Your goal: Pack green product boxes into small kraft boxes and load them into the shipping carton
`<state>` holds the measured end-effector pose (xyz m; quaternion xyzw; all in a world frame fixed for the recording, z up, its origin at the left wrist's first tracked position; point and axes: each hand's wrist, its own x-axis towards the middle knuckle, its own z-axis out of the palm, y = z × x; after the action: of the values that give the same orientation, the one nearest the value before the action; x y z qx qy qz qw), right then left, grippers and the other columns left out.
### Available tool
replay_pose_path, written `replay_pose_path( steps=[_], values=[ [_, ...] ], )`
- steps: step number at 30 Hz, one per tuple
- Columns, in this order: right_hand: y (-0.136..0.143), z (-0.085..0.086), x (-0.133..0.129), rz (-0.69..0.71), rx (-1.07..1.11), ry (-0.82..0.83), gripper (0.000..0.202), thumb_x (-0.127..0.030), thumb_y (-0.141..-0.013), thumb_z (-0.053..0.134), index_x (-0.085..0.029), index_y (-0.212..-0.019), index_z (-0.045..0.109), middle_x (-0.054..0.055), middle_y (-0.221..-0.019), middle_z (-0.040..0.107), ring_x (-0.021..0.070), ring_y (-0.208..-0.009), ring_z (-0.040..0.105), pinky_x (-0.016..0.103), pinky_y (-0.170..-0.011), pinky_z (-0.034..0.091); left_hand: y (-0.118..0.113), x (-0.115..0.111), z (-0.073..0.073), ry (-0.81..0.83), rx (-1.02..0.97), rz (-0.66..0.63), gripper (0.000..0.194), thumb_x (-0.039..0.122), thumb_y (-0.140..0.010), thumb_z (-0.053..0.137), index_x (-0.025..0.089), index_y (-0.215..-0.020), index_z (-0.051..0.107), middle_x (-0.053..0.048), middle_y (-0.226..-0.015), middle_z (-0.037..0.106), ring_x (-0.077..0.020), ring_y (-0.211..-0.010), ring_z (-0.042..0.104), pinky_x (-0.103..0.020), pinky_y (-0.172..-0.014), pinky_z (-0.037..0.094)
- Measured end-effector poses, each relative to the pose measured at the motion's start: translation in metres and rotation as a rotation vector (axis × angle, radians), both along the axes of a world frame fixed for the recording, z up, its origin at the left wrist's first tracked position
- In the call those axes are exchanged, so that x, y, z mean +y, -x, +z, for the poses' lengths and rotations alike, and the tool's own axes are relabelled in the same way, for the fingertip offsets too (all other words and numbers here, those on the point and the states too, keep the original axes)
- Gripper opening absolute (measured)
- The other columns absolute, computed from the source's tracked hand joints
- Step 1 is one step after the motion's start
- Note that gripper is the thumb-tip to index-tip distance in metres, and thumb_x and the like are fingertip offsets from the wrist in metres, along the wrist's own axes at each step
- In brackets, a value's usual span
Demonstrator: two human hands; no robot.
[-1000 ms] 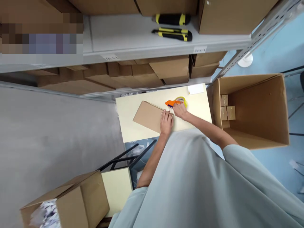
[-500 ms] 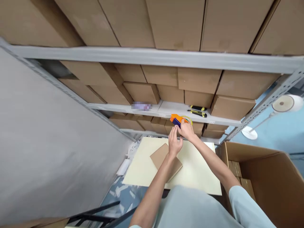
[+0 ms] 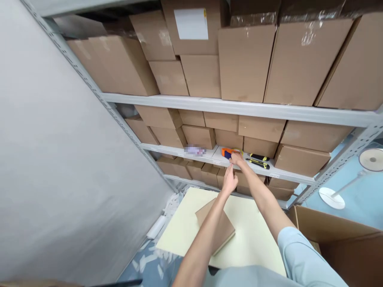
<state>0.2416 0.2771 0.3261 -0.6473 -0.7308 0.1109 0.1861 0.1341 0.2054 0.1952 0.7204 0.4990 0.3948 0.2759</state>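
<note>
My right hand (image 3: 237, 158) is closed around an orange and dark blue tape dispenser (image 3: 226, 153), which is at the middle shelf. A roll of tape shows partly behind the fingers. Just below and nearer to me, my left hand (image 3: 230, 181) reaches up with its fingers stretched out and nothing in it. Two black and yellow utility knives (image 3: 257, 163) lie on the shelf to the right of the dispenser. Under my left forearm a flat brown cardboard box (image 3: 224, 231) rests at an angle on the pale yellow table (image 3: 179, 231).
Brown cardboard boxes (image 3: 245, 67) fill the grey metal shelving (image 3: 209, 104). A large open carton (image 3: 338, 227) stands at the right, a grey wall (image 3: 89, 159) at the left. Paper scraps (image 3: 146, 259) litter the floor. A white stand (image 3: 332, 198) is at the far right.
My right hand has carried the tape dispenser from above the table's far edge up to the middle shelf. My left hand follows forward. The view has tilted up.
</note>
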Motion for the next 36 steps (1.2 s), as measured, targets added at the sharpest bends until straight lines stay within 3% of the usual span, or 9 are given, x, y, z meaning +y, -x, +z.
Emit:
replay_pose_path(
  steps=[4,7,9,12,16,18,21,30,36],
  values=[
    [-0.013,-0.018,-0.001,-0.035,-0.016,0.025,0.055,-0.02,-0.104,0.059,0.003,-0.155,0.06,0.035,-0.156,0.064,0.0412,-0.152,0.059,0.055,-0.133,0.041,0.017,-0.057,-0.041,0.038,-0.049,0.039,0.081,0.013,-0.093,0.059,0.012,-0.173,0.048,-0.02,-0.18,0.048,-0.0355,-0.172,0.039,-0.058,-0.145,0.027],
    [-0.037,-0.077,-0.033,-0.069,0.096,-0.205,0.059,-0.033,-0.115,0.046,-0.008,-0.169,0.046,0.03,-0.175,0.047,0.0401,-0.165,0.043,0.064,-0.137,0.034,0.051,-0.122,-0.085,0.108,-0.059,0.093,0.073,0.024,-0.102,0.058,0.015,-0.174,0.047,-0.019,-0.18,0.047,-0.0327,-0.174,0.036,-0.056,-0.145,0.026],
    [-0.054,-0.137,-0.08,-0.109,0.217,-0.218,0.061,-0.044,-0.119,0.04,-0.014,-0.171,0.043,0.025,-0.175,0.048,0.0382,-0.166,0.043,0.066,-0.137,0.034,0.078,-0.172,-0.114,0.187,-0.026,0.163,0.07,0.033,-0.107,0.058,0.014,-0.173,0.046,-0.02,-0.18,0.048,-0.0319,-0.175,0.035,-0.055,-0.146,0.024],
    [-0.063,-0.227,-0.186,-0.215,0.384,0.034,0.07,-0.06,-0.12,0.032,-0.014,-0.171,0.045,0.025,-0.171,0.053,0.0363,-0.163,0.049,0.061,-0.137,0.038,0.114,-0.239,-0.146,0.3,0.082,0.306,0.072,0.046,-0.112,0.055,0.012,-0.174,0.043,-0.023,-0.182,0.043,-0.0316,-0.178,0.024,-0.054,-0.146,0.019],
    [-0.039,-0.294,-0.317,-0.362,0.524,0.521,0.08,-0.066,-0.118,0.035,-0.005,-0.168,0.05,0.029,-0.169,0.057,0.0356,-0.159,0.056,0.053,-0.135,0.043,0.138,-0.293,-0.166,0.431,0.226,0.42,0.083,0.058,-0.113,0.052,0.01,-0.177,0.035,-0.026,-0.189,0.026,-0.0332,-0.181,0.007,-0.056,-0.147,0.01],
    [-0.02,-0.308,-0.35,-0.376,0.583,0.686,0.077,-0.062,-0.118,0.038,-0.006,-0.17,0.05,0.027,-0.173,0.054,0.0339,-0.162,0.055,0.051,-0.135,0.044,0.14,-0.301,-0.17,0.49,0.252,0.417,0.085,0.06,-0.113,0.052,0.01,-0.178,0.032,-0.026,-0.191,0.018,-0.0337,-0.181,0.004,-0.056,-0.147,0.009],
    [0.004,-0.318,-0.361,-0.342,0.676,0.755,0.074,-0.058,-0.117,0.043,-0.008,-0.173,0.047,0.024,-0.179,0.049,0.0311,-0.168,0.048,0.048,-0.138,0.039,0.138,-0.301,-0.174,0.529,0.262,0.38,0.088,0.062,-0.112,0.053,0.01,-0.179,0.03,-0.026,-0.192,0.01,-0.0333,-0.181,0.0,-0.055,-0.147,0.007],
    [0.021,-0.327,-0.322,-0.435,0.953,0.645,0.072,-0.056,-0.114,0.052,-0.017,-0.175,0.042,0.018,-0.179,0.051,0.0285,-0.162,0.056,0.045,-0.132,0.048,0.136,-0.295,-0.181,0.517,0.279,0.341,0.094,0.063,-0.112,0.053,0.003,-0.179,0.026,-0.028,-0.192,0.0,-0.0344,-0.181,-0.002,-0.05,-0.147,0.007],
    [0.015,-0.337,-0.288,-0.449,0.862,0.771,0.073,-0.05,-0.109,0.069,-0.011,-0.168,0.05,0.023,-0.168,0.062,0.032,-0.152,0.066,0.045,-0.129,0.051,0.137,-0.295,-0.182,0.499,0.271,0.333,0.095,0.066,-0.112,0.051,0.002,-0.178,0.028,-0.03,-0.191,0.003,-0.0341,-0.181,-0.001,-0.049,-0.147,0.009]
  ],
)
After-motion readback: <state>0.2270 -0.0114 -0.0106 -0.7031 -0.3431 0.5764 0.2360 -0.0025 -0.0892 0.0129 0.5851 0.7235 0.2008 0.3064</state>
